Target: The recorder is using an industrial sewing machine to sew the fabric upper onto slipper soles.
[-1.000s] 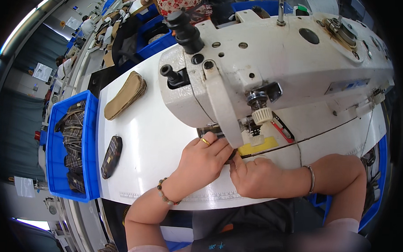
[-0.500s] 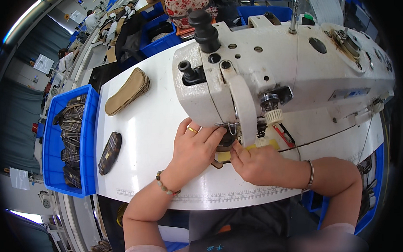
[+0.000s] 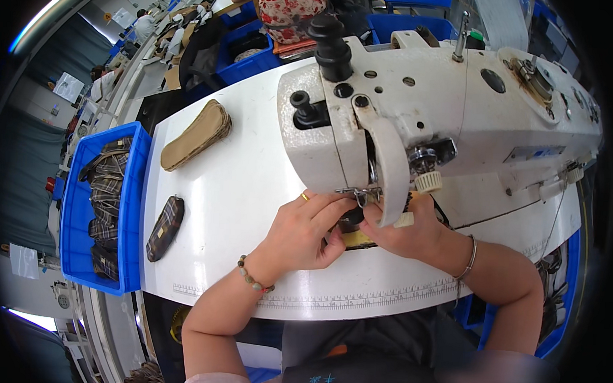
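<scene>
Under the head of a white sewing machine [image 3: 322, 134], my two hands meet beside the needle area. My left hand [image 3: 305, 232] has its fingers curled over a small dark workpiece [image 3: 351, 219], with the thumb bent below. From the other side, my right hand [image 3: 410, 230] presses bent fingers close to the same piece, partly behind the machine's white lever [image 3: 388, 167]. The machine and fingers hide most of the workpiece, so its shape and what my right fingertips grip cannot be made out. A yellow plate [image 3: 360, 239] shows just below it.
Left on the white table [image 3: 246, 189] lie a stack of brown sole-shaped pieces [image 3: 195, 139] and a plaid slipper-like piece [image 3: 165, 228]. A blue bin [image 3: 137, 219] of plaid pieces stands at the table's left edge. More blue bins stand behind and at right.
My right hand has moved up and inward, its fingers now behind the lever. My left thumb has come into sight, bent below the fingers. The whole view has shifted slightly.
</scene>
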A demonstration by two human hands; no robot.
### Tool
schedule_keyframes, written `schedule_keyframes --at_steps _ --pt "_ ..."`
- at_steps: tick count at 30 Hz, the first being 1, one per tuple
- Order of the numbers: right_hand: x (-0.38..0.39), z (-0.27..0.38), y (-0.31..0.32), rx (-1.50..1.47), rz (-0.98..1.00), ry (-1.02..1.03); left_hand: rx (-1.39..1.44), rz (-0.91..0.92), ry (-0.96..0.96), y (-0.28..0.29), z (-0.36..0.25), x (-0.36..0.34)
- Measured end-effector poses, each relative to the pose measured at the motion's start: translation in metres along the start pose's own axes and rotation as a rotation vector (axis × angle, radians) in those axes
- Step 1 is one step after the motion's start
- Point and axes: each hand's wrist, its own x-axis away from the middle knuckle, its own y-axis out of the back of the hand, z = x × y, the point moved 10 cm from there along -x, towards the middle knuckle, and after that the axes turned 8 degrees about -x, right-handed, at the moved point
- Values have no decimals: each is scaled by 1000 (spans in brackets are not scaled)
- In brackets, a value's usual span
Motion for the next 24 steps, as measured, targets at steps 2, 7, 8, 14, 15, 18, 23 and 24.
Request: schedule_keyframes --at_steps 2,7,8,14,15,18,23,24 --pt "4 -3 -4 -23 -2 0 -22 -6 37 -3 6 5" --pt "-1 11 -7 162 124 78 -16 34 20 -5 11 5" --pt "-1 15 -6 184 117 104 1 45 0 -5 10 5" --pt "4 1 -12 70 142 3 -113 -5 -5 -5 10 9" --pt "5 0 -15 68 142 7 -116 -6 -2 -8 10 8" --pt "6 -3 -10 21 -12 -12 -160 -107 -10 -3 8 7" --pt "7 -6 -17 140 151 -41 -205 -145 -45 1 2 5" --pt "7 -5 -16 148 150 -40 -205 -151 -50 2 2 5"
